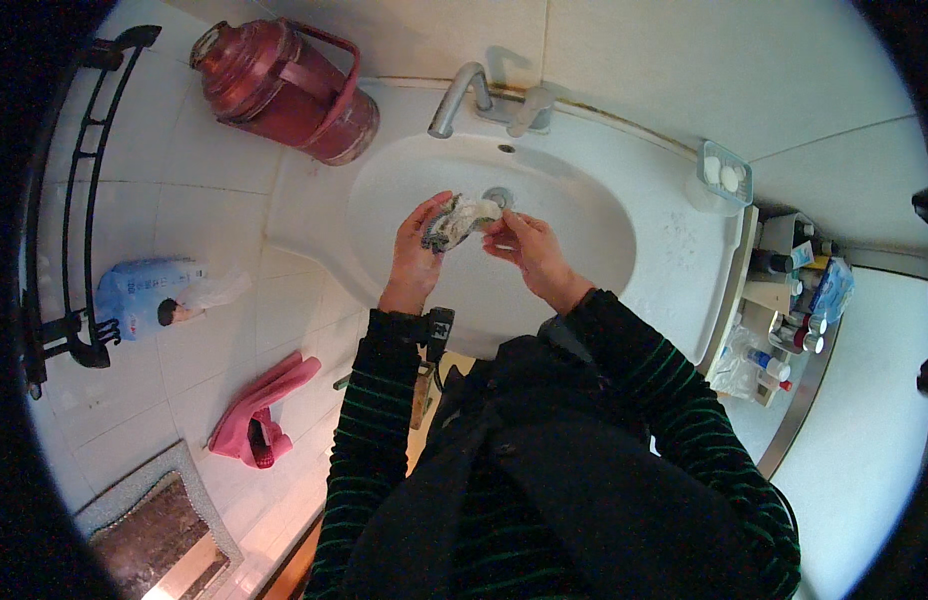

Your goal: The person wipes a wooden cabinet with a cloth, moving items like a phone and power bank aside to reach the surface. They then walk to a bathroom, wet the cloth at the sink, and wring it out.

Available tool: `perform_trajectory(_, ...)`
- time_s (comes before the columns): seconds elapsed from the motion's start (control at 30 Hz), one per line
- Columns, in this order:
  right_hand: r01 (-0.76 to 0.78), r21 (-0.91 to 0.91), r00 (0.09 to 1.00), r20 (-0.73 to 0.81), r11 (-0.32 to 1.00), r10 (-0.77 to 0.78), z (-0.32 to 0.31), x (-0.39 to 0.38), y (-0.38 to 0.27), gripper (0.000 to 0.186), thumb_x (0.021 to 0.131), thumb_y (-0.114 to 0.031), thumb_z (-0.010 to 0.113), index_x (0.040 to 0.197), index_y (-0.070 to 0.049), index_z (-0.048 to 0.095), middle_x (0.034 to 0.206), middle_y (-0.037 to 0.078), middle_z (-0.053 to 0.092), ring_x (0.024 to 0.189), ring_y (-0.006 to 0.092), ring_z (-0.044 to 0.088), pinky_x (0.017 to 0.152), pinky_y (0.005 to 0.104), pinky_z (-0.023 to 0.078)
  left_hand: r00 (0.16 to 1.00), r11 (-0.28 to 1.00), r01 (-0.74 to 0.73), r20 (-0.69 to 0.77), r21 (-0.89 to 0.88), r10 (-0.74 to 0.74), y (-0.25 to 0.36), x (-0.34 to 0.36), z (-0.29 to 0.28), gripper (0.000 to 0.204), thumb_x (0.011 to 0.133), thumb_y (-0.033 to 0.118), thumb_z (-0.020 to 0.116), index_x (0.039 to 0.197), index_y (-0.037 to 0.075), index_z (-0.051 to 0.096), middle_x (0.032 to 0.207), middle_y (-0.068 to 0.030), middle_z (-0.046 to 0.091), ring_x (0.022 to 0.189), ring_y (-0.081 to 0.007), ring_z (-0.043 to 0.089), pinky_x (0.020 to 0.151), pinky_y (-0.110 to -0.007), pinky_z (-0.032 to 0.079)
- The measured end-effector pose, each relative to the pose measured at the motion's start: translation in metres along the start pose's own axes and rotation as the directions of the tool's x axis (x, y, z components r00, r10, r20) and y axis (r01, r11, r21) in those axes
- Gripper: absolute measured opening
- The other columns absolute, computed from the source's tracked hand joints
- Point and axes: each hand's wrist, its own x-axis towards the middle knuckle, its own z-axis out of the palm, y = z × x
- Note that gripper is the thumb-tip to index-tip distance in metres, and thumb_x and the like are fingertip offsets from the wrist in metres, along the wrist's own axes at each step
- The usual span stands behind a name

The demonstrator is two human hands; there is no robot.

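Observation:
Over the white sink basin (584, 240), a small crumpled piece of cloth (465, 219), whitish with a dark, patterned edge, is held between my two hands. My left hand (415, 262) grips its left side, the thumb and fingers closed about the dark edge. At the pale right end, my right hand (534, 256) pinches it with the fingertips. The cloth's exact kind is hard to tell. Behind it shows the round metal drain (499, 196). A grey faucet (462, 95) stands beyond, and no water is seen coming from it.
A red thermos flask (294, 88) stands at the sink's back left. On the back right corner is a clear box (722, 178) with white round items. Bottles crowd a shelf (784, 300) at right. Left are a black rack (82, 200), a blue package (144, 290) and pink cloth (259, 405).

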Motion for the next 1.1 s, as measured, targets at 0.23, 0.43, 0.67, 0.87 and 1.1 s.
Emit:
perform_trajectory(0.23,-0.249,0.380,0.910,0.406,0.891,0.081,-0.006,0.044,0.015,0.028,0.106,-0.039,0.052,0.117,-0.015,0.057,0.102,0.003,0.064,0.096,0.0172,0.064,0.084,0.0338,0.056,0.949,0.796,-0.299,0.079,0.526,0.305,-0.034,-0.010,0.042,0.023,0.102,0.016,0.057,0.119,0.002,0.064,0.108,-0.0055,0.068,0.092,-0.0128,0.063,0.082,-0.029,0.052)
perform_trajectory(0.43,0.246,0.094,0.928,0.265,0.965,-0.262,0.000,0.064,0.039,0.029,0.105,-0.043,0.052,0.108,-0.015,0.061,0.097,0.001,0.064,0.087,0.0156,0.063,0.070,0.0334,0.054,0.876,0.381,-0.395,0.218,0.836,0.430,-0.012,-0.007,0.064,0.033,0.100,0.027,0.061,0.092,-0.004,0.066,0.068,-0.0171,0.062,0.058,-0.0246,0.057,0.059,-0.037,0.047)
perform_trajectory(0.67,-0.086,0.241,0.995,0.070,0.967,0.072,0.018,0.051,0.034,0.041,0.102,-0.054,0.054,0.100,-0.014,0.063,0.079,-0.001,0.059,0.070,0.0145,0.058,0.062,0.0346,0.048,0.930,0.308,-0.119,-0.003,0.944,0.367,0.005,0.001,0.064,0.044,0.101,0.037,0.054,0.081,0.001,0.068,0.073,-0.0232,0.064,0.062,-0.0388,0.062,0.059,-0.045,0.049)
perform_trajectory(0.87,-0.190,0.216,0.957,0.260,0.958,0.131,-0.001,0.046,0.039,0.025,0.104,-0.035,0.054,0.110,-0.012,0.063,0.099,0.003,0.066,0.083,0.0165,0.064,0.072,0.0337,0.052,0.908,0.125,-0.185,0.121,0.975,0.401,-0.011,0.004,0.053,0.046,0.104,0.038,0.049,0.080,0.004,0.067,0.074,-0.0226,0.064,0.069,-0.0424,0.060,0.065,-0.045,0.051)
perform_trajectory(1.1,0.137,0.134,0.939,0.298,0.982,-0.171,-0.038,0.058,0.003,0.019,0.102,-0.021,0.058,0.113,-0.006,0.061,0.107,0.009,0.066,0.100,0.0258,0.065,0.095,0.0408,0.052,0.966,0.646,-0.252,0.228,0.721,0.123,0.013,0.014,-0.008,0.016,0.095,0.017,0.066,0.100,0.002,0.064,0.084,-0.0086,0.066,0.076,-0.0230,0.062,0.075,-0.036,0.051)
